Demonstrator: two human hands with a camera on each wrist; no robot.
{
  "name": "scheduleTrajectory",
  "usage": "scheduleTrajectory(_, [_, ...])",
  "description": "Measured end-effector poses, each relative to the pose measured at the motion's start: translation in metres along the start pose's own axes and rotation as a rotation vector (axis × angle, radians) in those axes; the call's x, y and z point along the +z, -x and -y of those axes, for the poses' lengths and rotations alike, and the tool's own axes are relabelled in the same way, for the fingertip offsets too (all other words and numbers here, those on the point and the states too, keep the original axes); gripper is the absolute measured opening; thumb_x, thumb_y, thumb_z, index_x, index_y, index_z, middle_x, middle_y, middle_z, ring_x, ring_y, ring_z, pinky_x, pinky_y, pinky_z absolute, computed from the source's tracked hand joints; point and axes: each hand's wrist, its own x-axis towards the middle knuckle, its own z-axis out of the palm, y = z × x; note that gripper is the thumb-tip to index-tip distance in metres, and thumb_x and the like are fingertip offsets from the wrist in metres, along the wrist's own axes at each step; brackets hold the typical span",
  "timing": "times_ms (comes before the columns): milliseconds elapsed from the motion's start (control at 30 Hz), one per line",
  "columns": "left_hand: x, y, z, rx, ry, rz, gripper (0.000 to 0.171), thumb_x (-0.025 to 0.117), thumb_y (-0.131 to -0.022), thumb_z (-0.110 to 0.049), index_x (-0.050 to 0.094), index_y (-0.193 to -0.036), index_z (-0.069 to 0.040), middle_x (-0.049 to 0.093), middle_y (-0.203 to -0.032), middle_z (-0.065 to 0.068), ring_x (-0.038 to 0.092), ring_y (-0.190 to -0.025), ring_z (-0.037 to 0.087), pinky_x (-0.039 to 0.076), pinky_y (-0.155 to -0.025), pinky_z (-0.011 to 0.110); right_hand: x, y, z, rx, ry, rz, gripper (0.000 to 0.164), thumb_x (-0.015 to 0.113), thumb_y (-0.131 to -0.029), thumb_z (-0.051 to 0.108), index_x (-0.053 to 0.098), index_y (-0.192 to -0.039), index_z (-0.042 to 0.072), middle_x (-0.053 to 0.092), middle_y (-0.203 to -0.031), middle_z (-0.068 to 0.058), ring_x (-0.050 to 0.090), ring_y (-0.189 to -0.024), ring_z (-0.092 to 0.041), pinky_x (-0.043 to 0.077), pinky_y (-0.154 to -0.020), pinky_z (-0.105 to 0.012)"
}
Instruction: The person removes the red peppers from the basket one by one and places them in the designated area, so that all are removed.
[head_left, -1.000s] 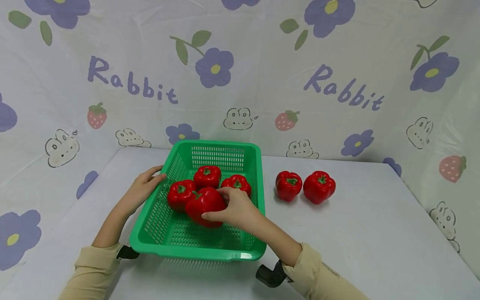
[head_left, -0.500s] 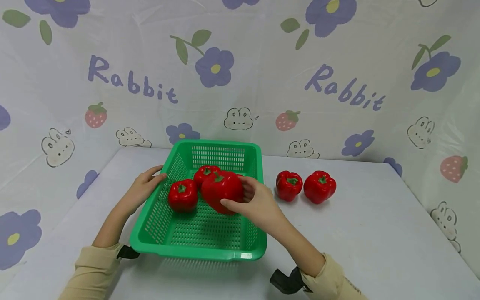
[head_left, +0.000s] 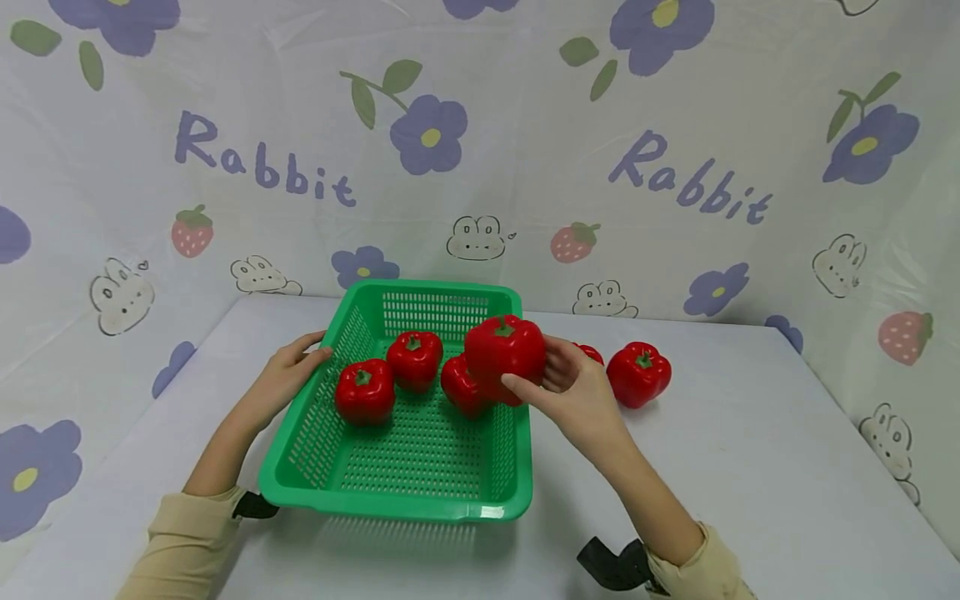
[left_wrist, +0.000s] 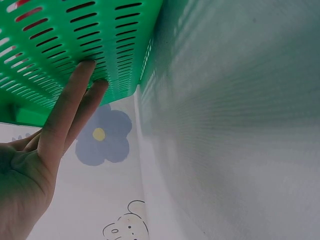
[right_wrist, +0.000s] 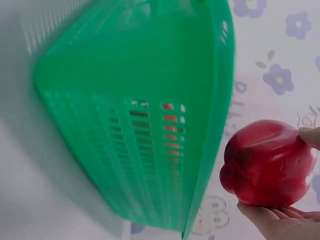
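My right hand [head_left: 581, 396] holds a red bell pepper [head_left: 501, 354], thumb on the near side and fingers behind. The pepper is raised over the right rim of a green plastic basket [head_left: 397, 502]. In the right wrist view this bell pepper [right_wrist: 270, 162] is just beyond the rim. My left hand [head_left: 288, 371] rests against the basket's left side. In the left wrist view, two straight fingers [left_wrist: 70, 102] touch the slotted outer wall. Inside the basket sit three more red bell peppers: one at left [head_left: 364, 392], one at back [head_left: 415, 358], and one partly hidden [head_left: 463, 387].
Right of the basket, a red bell pepper [head_left: 639, 374] stands on the white table [head_left: 712, 467]. Another bell pepper [head_left: 591, 352] beside it is mostly hidden behind my right hand. A patterned cloth [head_left: 480, 125] hangs behind the table.
My right hand has lifted the bell pepper from among the others and carried it right, to the basket's right rim. The left hand and basket stay put.
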Motion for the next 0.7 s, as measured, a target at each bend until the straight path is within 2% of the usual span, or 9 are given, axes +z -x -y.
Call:
scheduleTrajectory(200, [0.001,0.000,0.000,-0.002,-0.003,-0.001,0.060,0.040,-0.105,-0.035,0.028,-0.152,-0.001,0.059,-0.126,0.031,0.067,-0.084,0.012,0.055,-0.070,0.025,-0.018,0.001,-0.004,0.030,-0.029,-0.054,0.067,0.075,-0.086,0.022,0.044,-0.144,0.007,0.056,-0.140,-0.015,0.056,-0.128,-0.032,0.051,-0.096,-0.040])
scheduleTrajectory(367, [0.001,0.000,-0.001,0.002,0.001,0.001,0.059,0.040,-0.105,-0.034,0.028,-0.152,-0.001,0.059,-0.126,0.032,0.067,-0.085,0.012,0.056,-0.070,0.025,-0.033,0.001,-0.009,0.060,-0.063,-0.097,0.071,0.074,-0.087,0.030,0.041,-0.147,0.009,0.054,-0.143,-0.012,0.054,-0.132,-0.029,0.048,-0.097,-0.034])
scheduleTrajectory(500, [0.001,0.000,-0.001,0.005,-0.001,0.000,0.059,0.040,-0.105,-0.034,0.028,-0.152,-0.001,0.059,-0.126,0.032,0.067,-0.085,0.012,0.056,-0.070,0.025,-0.045,0.001,-0.016,0.072,-0.060,-0.144,0.075,0.074,-0.087,0.035,0.040,-0.148,0.009,0.054,-0.144,-0.011,0.054,-0.132,-0.027,0.048,-0.096,-0.028])
scheduleTrajectory(700, [0.000,0.001,-0.001,-0.004,-0.020,-0.008,0.060,0.040,-0.105,-0.036,0.029,-0.152,-0.002,0.058,-0.127,0.030,0.065,-0.087,0.012,0.054,-0.072,0.025,-0.063,0.003,-0.026,0.120,-0.037,-0.210,0.078,0.071,-0.088,0.040,0.036,-0.150,0.010,0.051,-0.147,-0.010,0.051,-0.134,-0.027,0.047,-0.093,-0.026])
